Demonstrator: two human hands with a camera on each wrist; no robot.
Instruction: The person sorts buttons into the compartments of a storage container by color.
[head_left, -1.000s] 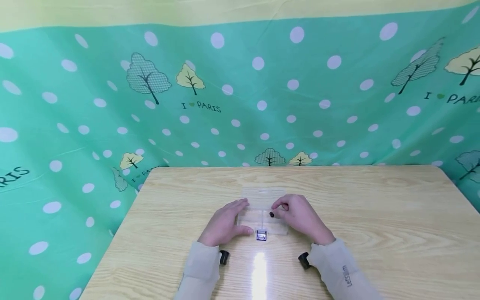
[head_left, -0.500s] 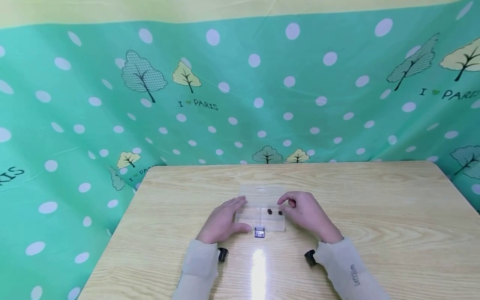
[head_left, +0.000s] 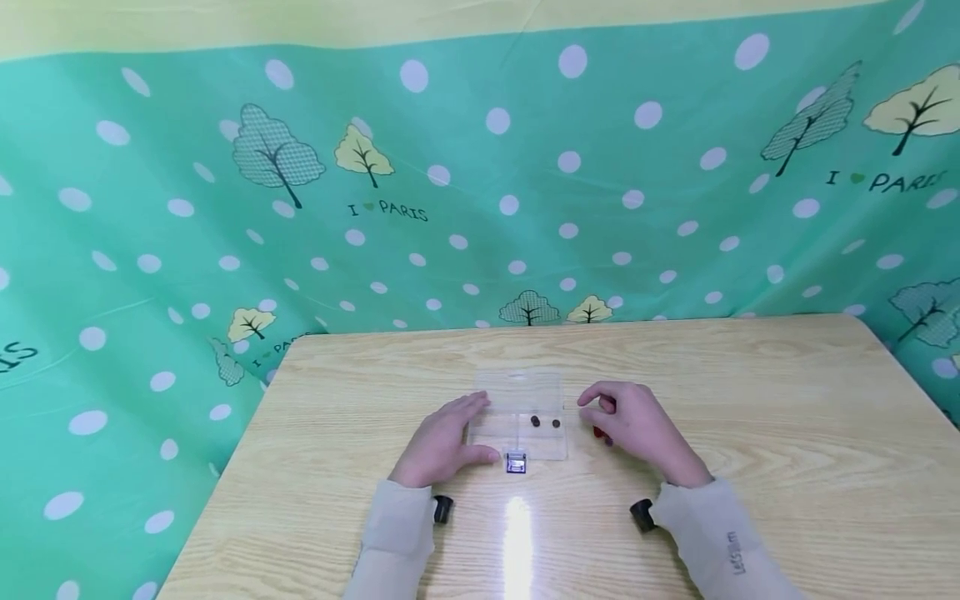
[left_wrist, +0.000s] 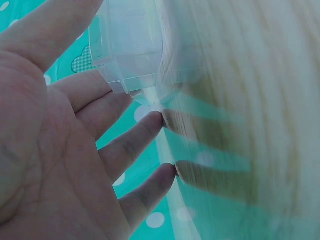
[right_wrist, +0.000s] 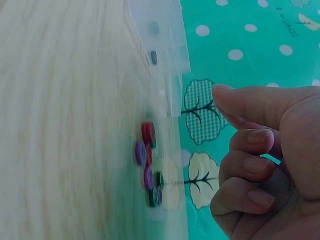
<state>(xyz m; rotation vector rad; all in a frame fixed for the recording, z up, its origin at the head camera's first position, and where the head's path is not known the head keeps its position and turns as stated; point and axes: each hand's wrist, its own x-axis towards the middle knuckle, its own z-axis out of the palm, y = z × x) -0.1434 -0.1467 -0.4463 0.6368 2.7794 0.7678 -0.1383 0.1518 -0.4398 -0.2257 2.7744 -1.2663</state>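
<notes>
A clear plastic box (head_left: 542,450) lies on the table, its lid (head_left: 517,387) opened backward and a divider across its inside. Two dark buttons (head_left: 535,421) are in its right compartment. My left hand (head_left: 444,442) rests along the box's left side, fingers extended and fingertips at the tabletop beside it. To the right of the box hovers my right hand (head_left: 626,421), thumb and index finger apart, other fingers curled, nothing between them. Beneath it on the table is a group of several red, purple and green buttons (right_wrist: 148,178), mostly hidden by the hand in the head view.
A small purple-edged clasp (head_left: 516,462) sits at the box's front. The wooden table (head_left: 337,400) ends at a teal dotted curtain (head_left: 480,208) behind. A bright light reflection (head_left: 517,542) shows on the tabletop in front.
My right hand lets go of a dark button in the right compartment beside the other one, then moves right, off the box to the loose buttons. The left hand stays at the box.
</notes>
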